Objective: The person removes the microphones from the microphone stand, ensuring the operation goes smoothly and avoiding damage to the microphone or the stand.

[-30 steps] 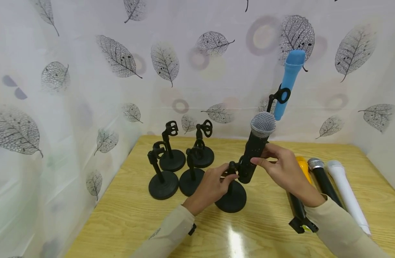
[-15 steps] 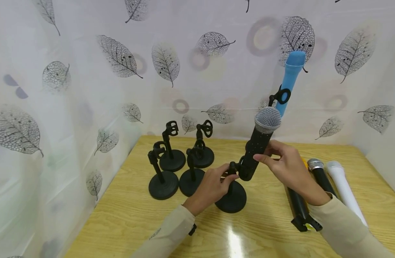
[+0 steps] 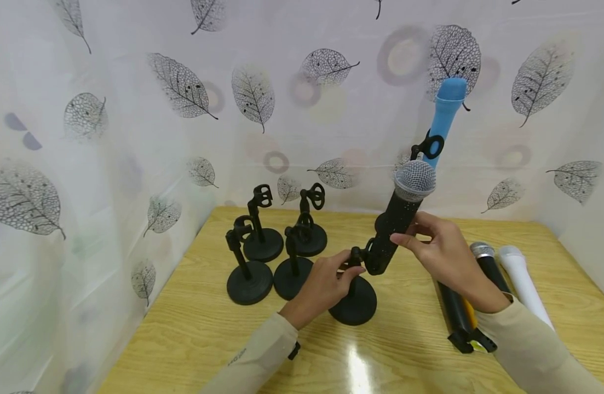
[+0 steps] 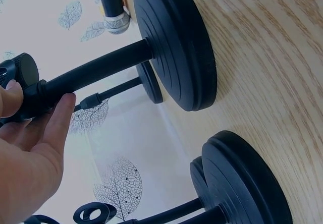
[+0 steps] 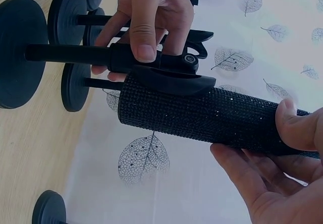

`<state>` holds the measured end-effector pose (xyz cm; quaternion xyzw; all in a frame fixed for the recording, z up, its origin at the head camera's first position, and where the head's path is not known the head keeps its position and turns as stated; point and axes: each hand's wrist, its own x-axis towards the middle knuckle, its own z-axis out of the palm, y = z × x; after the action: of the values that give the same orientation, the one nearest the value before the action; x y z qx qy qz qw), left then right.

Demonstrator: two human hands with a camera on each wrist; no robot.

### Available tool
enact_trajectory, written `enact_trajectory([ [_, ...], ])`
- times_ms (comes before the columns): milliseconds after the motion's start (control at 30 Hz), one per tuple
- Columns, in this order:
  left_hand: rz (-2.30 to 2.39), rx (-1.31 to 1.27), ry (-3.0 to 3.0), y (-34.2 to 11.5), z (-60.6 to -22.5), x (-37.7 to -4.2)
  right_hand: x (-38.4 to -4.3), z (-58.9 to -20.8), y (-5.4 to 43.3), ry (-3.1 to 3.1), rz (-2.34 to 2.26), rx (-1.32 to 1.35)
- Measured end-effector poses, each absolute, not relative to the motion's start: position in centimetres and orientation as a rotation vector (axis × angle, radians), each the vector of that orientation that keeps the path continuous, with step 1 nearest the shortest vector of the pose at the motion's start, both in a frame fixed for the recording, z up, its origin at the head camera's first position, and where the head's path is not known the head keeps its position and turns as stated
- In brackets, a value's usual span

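My left hand (image 3: 323,284) pinches the upper post of a black desk microphone stand (image 3: 355,307), whose round base sits on the table. A black microphone (image 3: 396,221) with a silver mesh head leans up and to the right, its lower end in the stand's clip (image 5: 174,82). Fingers and thumb of my right hand (image 3: 444,260) hold the microphone's body partway up. In the right wrist view its barrel looks studded with small glittering beads. The left wrist view shows the left thumb and fingers around the post just under the clip joint.
Several black stands with bare clips, such as one stand (image 3: 249,284), are grouped at the left. A blue microphone (image 3: 444,115) rises in a clip behind. To the right lie a black microphone (image 3: 489,265), a white microphone (image 3: 525,282) and others partly under my right forearm.
The black microphone has shifted slightly up and to the right, tilting further right, with my right hand moving along. My left hand and the stand's base have stayed in place.
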<state>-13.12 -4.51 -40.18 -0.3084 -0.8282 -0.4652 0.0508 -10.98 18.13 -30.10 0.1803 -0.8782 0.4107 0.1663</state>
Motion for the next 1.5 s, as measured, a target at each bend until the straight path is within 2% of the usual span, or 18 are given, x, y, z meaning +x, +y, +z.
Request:
enact_trajectory([
  [1500,-1.409,-0.919,-2.523,-4.2,-40.2,-12.9,-10.5,-28.7,19.3,-2.472,1.309,0.440],
])
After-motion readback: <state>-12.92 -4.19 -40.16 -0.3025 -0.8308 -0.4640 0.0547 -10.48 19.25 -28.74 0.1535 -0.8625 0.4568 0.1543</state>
